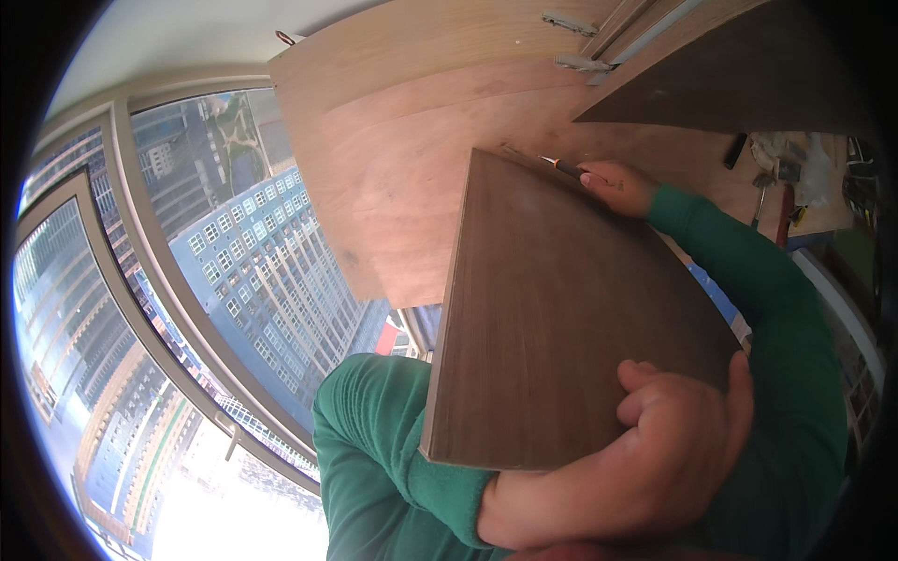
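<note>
Fingers of the left hand point(645, 458) curl over the near edge of a dark wood panel point(552, 318) held centre frame, right hand point(617, 187) pinching a pencil point(564, 167) at its far corner, against the lighter plywood cabinet point(412, 140) behind.

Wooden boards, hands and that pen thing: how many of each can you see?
Dark brown board held up close: 1
Light wooden panels behind it: 2, overlapping
Dark panel at the top right: 1
Hands: 2, the left hand gripping the dark board's near corner, the right hand at its far edge
Orange and black pencil-like tool in the right hand: 1
Total: 7
</note>
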### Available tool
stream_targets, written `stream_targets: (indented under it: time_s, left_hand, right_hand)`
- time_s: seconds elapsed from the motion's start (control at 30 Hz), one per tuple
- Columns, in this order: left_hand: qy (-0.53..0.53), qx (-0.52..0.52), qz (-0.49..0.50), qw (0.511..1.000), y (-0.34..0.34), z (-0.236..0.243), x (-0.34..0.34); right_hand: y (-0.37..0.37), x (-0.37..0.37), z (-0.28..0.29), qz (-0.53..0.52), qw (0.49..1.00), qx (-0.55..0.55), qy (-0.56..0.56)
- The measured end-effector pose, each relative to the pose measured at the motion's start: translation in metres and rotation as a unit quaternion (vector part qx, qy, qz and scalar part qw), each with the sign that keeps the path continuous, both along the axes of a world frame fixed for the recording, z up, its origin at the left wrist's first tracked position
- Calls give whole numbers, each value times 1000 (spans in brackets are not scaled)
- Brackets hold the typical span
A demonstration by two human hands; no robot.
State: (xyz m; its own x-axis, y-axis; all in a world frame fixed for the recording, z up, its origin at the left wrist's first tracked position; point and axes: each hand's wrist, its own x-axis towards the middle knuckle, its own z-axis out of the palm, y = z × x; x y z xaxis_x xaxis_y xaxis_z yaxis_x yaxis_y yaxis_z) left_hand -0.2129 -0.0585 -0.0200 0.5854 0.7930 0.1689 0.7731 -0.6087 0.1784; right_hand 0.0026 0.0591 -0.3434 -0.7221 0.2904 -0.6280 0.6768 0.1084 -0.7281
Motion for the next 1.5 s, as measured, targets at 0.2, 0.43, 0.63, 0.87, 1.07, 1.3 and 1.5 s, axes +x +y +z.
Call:
stream_targets:
  time_s: [0.2, 0.43, 0.63, 0.87, 1.07, 1.3, 1.5]
  left_hand:
    - [-5, -14, 4, 1000, -1, 2, 1]
    - [-19, 0, 5, 1000, -1, -2, -1]
    - [-21, 8, 14, 1000, -2, -5, 3]
    - [-29, 1, 28, 999, -5, 3, -2]
    - [-75, 8, 34, 997, 2, 6, -10]
    - [-62, -36, 5, 997, 35, 36, -33]
    - [-33, -43, 26, 998, 39, 43, -47]
  right_hand:
    - [27, 28, 20, 30, 990, 134, -40]
    - [36, 116, -46, 69, 934, 326, -130]
    - [14, 82, -30, 89, 946, 307, -57]
    - [-13, 36, -23, 60, 996, 57, 12]
    - [52, 4, 115, 61, 995, -7, -82]
    - [91, 8, 327, 136, 970, 139, -147]
    - [81, 89, 428, 23, 948, 290, -132]
